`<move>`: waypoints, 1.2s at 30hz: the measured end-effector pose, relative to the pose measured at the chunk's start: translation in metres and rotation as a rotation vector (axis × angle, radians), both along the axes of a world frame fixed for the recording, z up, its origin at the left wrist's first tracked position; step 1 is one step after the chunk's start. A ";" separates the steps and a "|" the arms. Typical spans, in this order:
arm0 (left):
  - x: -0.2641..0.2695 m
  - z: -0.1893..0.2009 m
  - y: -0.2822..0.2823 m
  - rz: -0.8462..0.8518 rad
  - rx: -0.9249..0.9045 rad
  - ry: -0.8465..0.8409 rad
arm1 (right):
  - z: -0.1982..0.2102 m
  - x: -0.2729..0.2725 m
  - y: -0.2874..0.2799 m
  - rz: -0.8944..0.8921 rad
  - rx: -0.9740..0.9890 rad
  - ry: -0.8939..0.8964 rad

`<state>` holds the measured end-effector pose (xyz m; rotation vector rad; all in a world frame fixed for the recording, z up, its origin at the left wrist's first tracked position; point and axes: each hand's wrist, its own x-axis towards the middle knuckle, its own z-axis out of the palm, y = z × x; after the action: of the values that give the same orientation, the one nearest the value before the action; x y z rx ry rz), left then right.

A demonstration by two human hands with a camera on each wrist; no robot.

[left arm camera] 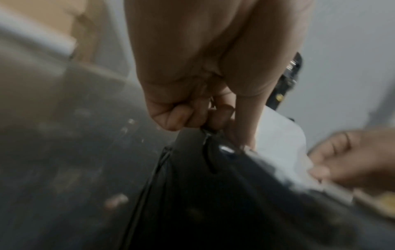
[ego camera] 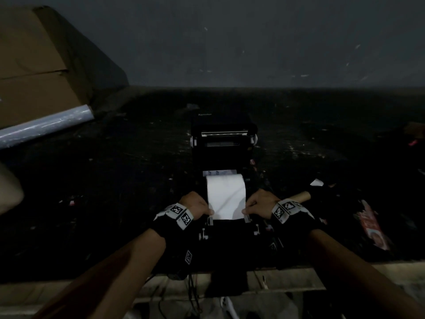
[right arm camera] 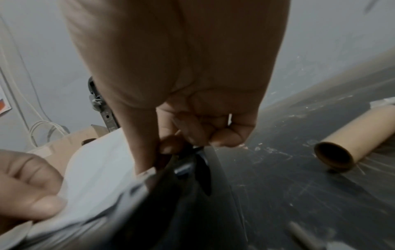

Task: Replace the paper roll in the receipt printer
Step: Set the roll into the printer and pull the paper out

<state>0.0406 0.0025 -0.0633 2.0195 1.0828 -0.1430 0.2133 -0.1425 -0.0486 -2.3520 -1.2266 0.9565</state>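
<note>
The black receipt printer (ego camera: 230, 233) sits on the dark table with its lid (ego camera: 222, 134) tipped up at the back. A white paper roll (ego camera: 226, 184) lies in the open bay, and its loose strip (ego camera: 226, 209) is drawn over the front rim toward me. My left hand (ego camera: 209, 212) pinches the strip's left edge at the rim, thumb (left arm camera: 248, 135) down on it, other fingers curled at the printer's side. My right hand (ego camera: 245, 211) holds the right edge the same way, thumb (right arm camera: 143, 152) on the paper (right arm camera: 102, 169).
A bare cardboard tube (ego camera: 299, 196) (right arm camera: 350, 140) lies just right of my right wrist. A cardboard box (ego camera: 34, 65) and a clear film roll (ego camera: 46, 125) stand at the far left. Red packaging (ego camera: 372, 226) lies at the right. The table's front edge (ego camera: 391, 270) has cables below it.
</note>
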 end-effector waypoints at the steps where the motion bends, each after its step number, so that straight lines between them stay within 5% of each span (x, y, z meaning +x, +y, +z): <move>1: 0.001 0.001 -0.001 -0.020 0.042 0.038 | 0.000 -0.001 0.001 -0.002 0.005 0.002; 4: 0.003 0.004 -0.001 -0.062 0.106 0.087 | 0.001 -0.003 0.000 0.006 0.019 -0.030; 10: 0.001 0.003 0.006 0.036 -0.073 -0.003 | 0.005 -0.004 -0.002 0.053 -0.030 -0.043; 25: 0.006 0.007 0.005 -0.053 0.043 0.151 | 0.011 -0.008 0.003 0.057 -0.109 -0.097; 30: 0.007 0.003 0.003 -0.066 0.081 0.166 | 0.030 -0.018 -0.009 -0.042 0.126 -0.274; 36: 0.008 0.010 0.003 -0.145 0.166 0.221 | 0.023 -0.061 0.001 0.378 0.039 -0.236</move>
<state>0.0482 0.0057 -0.0533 2.2739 1.1132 -0.3698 0.1519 -0.1410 -0.0260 -2.2969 -1.8117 0.7628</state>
